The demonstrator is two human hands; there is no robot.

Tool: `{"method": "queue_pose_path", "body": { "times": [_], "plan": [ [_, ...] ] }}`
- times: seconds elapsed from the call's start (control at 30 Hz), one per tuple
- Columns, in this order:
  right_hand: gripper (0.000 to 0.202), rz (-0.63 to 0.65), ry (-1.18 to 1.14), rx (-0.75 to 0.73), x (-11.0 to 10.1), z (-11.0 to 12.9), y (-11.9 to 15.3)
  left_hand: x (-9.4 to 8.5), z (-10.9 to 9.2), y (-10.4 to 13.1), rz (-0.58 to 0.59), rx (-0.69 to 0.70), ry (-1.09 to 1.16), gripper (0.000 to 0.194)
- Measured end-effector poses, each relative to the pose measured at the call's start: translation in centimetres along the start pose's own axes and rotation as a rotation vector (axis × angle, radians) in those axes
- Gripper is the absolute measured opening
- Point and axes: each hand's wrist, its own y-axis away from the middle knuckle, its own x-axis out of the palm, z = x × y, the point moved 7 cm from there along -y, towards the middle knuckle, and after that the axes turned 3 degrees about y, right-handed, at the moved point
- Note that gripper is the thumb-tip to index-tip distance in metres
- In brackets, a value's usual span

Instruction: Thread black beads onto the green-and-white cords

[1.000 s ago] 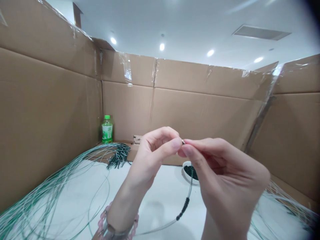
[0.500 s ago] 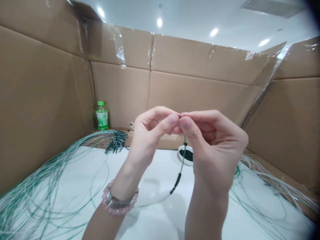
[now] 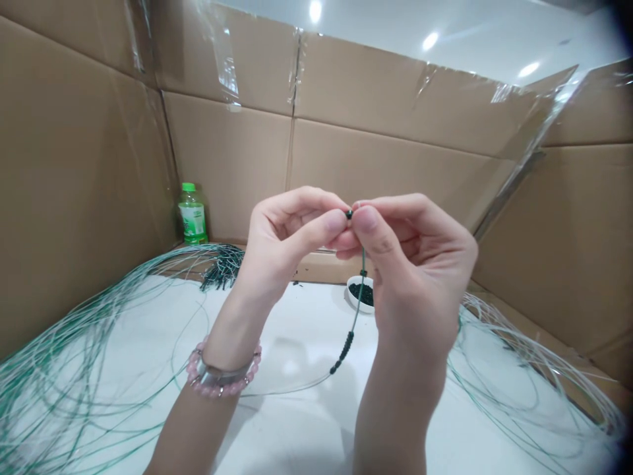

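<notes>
My left hand pinches a small dark bead between thumb and forefinger. Against it, the thumb and forefinger of my right hand are closed on the end of a thin green string. Whether the string's tip is inside the bead cannot be made out. Below the right fingers the string hangs down, carrying one separate dark bead and, lower, a row of several dark beads. Past that row it turns pale and curves left toward my wrist. Behind it stands a white bowl of dark beads, partly covered by my right hand.
Long green and white strings spread over the left of the white table, with a dark beaded bundle at their far end. More strings lie at right. A green-capped bottle stands by the cardboard wall.
Both hands appear slightly higher and further left in the view, which has tilted down. The bead between the left fingertips now shows more plainly. The string still hangs from the right hand.
</notes>
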Motion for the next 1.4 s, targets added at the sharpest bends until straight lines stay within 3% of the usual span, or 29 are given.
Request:
{"method": "queue_pose_path", "body": {
  "times": [0.27,0.53,0.93,1.17,1.4],
  "plan": [
    [0.006,-0.037,0.058,-0.019,-0.2,0.1,0.1,0.5,-0.6,0.4,-0.038,-0.027,0.065,0.017],
    [0.006,-0.008,0.136,0.01,0.0,-0.5,0.3,-0.2,-0.4,0.3,0.031,-0.03,0.017,0.014],
    [0.006,0.091,-0.08,0.144,0.4,-1.6,0.0,0.9,-1.8,0.9,0.023,0.019,0.052,0.011],
    [0.003,0.117,-0.202,0.177,0.7,-1.9,-0.1,0.1,-2.2,1.0,0.01,0.143,-0.134,0.007],
    [0.005,0.066,-0.094,0.086,0.5,-1.3,0.0,0.0,-2.7,1.0,0.009,0.213,-0.254,0.008]
  ]
}}
